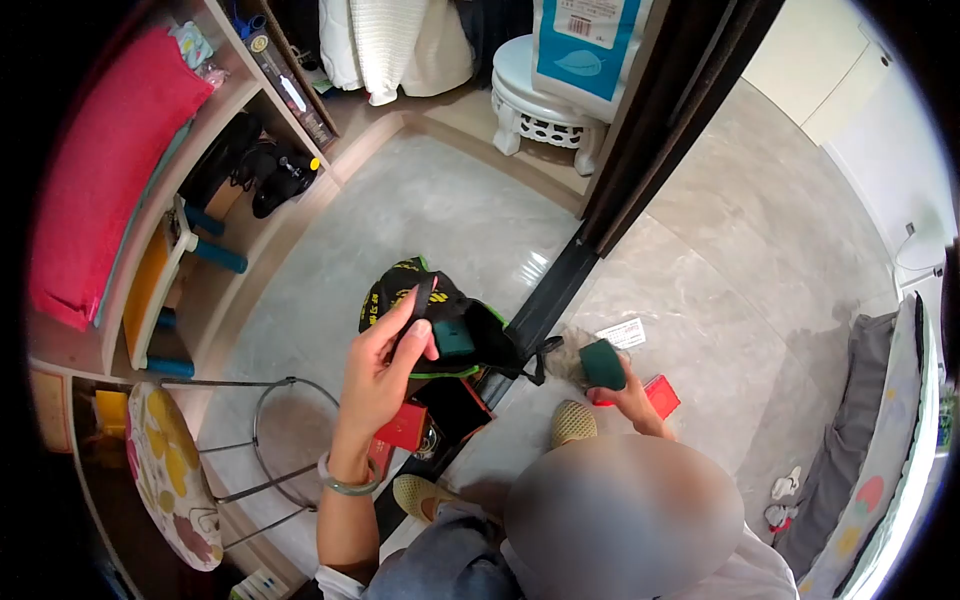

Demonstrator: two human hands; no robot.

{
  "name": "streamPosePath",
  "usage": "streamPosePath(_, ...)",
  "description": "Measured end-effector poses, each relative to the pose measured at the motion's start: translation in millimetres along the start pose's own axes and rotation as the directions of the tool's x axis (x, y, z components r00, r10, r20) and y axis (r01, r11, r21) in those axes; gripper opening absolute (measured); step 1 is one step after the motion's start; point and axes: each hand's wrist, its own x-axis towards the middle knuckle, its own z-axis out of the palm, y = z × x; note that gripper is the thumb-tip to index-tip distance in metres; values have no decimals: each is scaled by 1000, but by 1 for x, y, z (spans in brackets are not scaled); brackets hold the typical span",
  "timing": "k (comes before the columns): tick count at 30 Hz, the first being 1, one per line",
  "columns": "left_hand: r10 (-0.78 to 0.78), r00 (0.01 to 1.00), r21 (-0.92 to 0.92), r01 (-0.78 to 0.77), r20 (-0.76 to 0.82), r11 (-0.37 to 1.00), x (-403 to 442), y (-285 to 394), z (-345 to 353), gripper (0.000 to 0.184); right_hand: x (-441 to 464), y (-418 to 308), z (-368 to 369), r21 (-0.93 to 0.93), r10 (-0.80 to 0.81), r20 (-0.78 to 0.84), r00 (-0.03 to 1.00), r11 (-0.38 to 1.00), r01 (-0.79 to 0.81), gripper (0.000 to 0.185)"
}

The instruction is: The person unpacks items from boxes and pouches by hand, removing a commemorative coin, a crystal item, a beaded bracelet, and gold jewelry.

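My left hand (385, 368) pinches the strap of a black bag (405, 280) with yellow lettering and green trim, its mouth gaping toward me. Inside the opening sits a dark green box (453, 338). A second dark green box (602, 364) is gripped in my right hand (637, 402), to the right of the bag and above the floor. Beside that hand lies a red item (661, 397), partly covered by it. Clear plastic with a white label (622, 333) rests just beyond. Below the bag are a red box (403, 428) and an open dark-lined box (455, 408).
A dark door track (550, 285) crosses the floor. On the left stand a stool with a floral seat (165, 470) and a shelf with black shoes (275, 178). A white stool (515, 90) carries a blue-and-white package (587, 50). Grey fabric (850, 430) hangs at right.
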Motion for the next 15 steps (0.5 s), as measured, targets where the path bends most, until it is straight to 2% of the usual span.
streamPosePath(1, 1, 1000, 2, -1, 6, 1000, -1, 2, -3, 43, 5, 14, 6, 5, 1, -4, 1000, 1000, -1, 78)
streamPosePath(3, 1, 1000, -55, -2, -9, 999, -5, 6, -6, 41, 11, 33, 13, -251, -35, -60, 998, 968, 19, 87)
streamPosePath(4, 6, 1000, -19, -6, -24, 1000, -7, 11, -6, 40, 7, 20, 19, -459, -78, -121, 990, 888, 14, 86)
streamPosePath(5, 7, 1000, -19, -8, -14, 1000, -9, 20, -7, 40, 5, 6, 26, -454, -75, -130, 989, 891, 8, 86)
streamPosePath(6, -36, 999, 5, 36, 7, 999, -12, 30, -9, 40, 3, -12, 32, -578, -314, -200, 928, 803, 146, 80)
streamPosePath(7, -79, 996, 30, 79, 27, 996, -15, 37, -10, 40, 2, -32, 38, -701, -538, -229, 811, 670, 246, 73)
streamPosePath(9, -66, 997, 38, 65, 46, 997, -20, 40, -11, 41, -4, -96, 49, -488, -682, -243, 690, 701, 521, 34)
streamPosePath(10, -71, 995, 63, 67, 67, 996, -22, 43, -11, 42, -1, -113, 58, -337, -709, -177, 683, 696, 634, 25)
streamPosePath(11, -76, 993, 89, 68, 89, 994, -25, 44, -11, 43, -2, -128, 72, -168, -697, -90, 711, 714, 679, 23)
streamPosePath(12, -79, 992, 93, 70, 95, 993, -27, 45, -10, 43, -2, -141, 87, -40, -653, 42, 756, 755, 655, 23)
streamPosePath(13, -90, 989, 90, 80, 118, 993, -28, 46, -9, 45, 3, -147, 106, 112, -651, 121, 750, 759, 641, 25)
streamPosePath(14, -101, 985, 86, 89, 139, 992, -30, 46, -8, 47, 14, -148, 123, 19, -629, 263, 731, 761, 648, 26)
streamPosePath(15, -100, 985, 89, 88, 139, 992, -32, 44, -6, 47, 33, -129, 153, -7, -705, 258, 661, 683, 730, 28)
